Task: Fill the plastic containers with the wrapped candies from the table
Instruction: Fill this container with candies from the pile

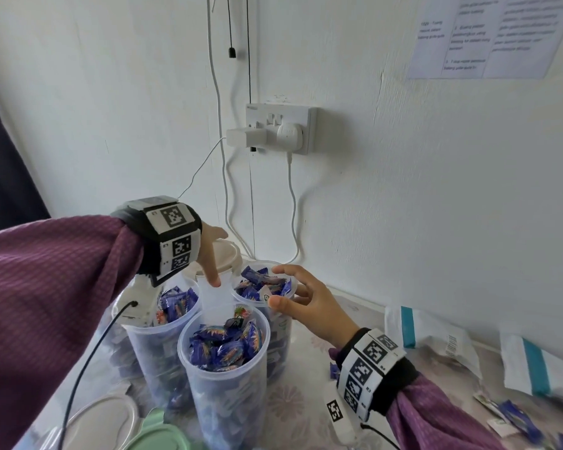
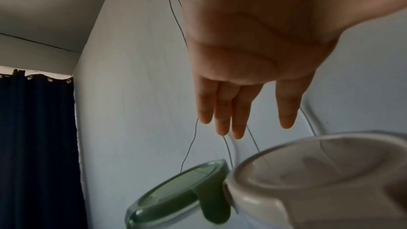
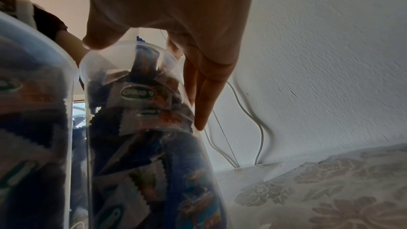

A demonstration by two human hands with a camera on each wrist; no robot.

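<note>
While a dark curtain (image 1: 4,164) hangs at the far left, the table (image 1: 309,349) under its flowered cloth carries the containers in a tight cluster near the wall. Three open containers are plainly filled with blue-wrapped candies: one on the left (image 1: 163,345), one in front (image 1: 228,378) and one at the back right (image 1: 267,306). Behind them stands a fourth with a beige lid (image 1: 220,254) on, and the left wrist view shows a further green-lidded one (image 2: 176,194) beside that. Two loose lids lie at the near edge, a clear one (image 1: 101,417) and a green one (image 1: 156,433). The left hand (image 1: 208,251) reaches down over the beige lid, fingers (image 2: 222,111) straight and close together, the index a little apart, gripping nothing; one fingertip points into the gap between the containers. The right hand (image 1: 306,300) is spread about the rim of the back right container, thumb on the near side and fingers (image 3: 204,93) along the far wall, loosely extended rather than clamped. Two plugs sit in the wall socket (image 1: 280,128), with white cables trailing down behind the table. To the right lie two white packets with teal stripes (image 1: 436,339), and a few stray candies (image 1: 520,420) are scattered at the lower right, blurred. A printed sheet (image 1: 491,34) is stuck on the wall above.
</note>
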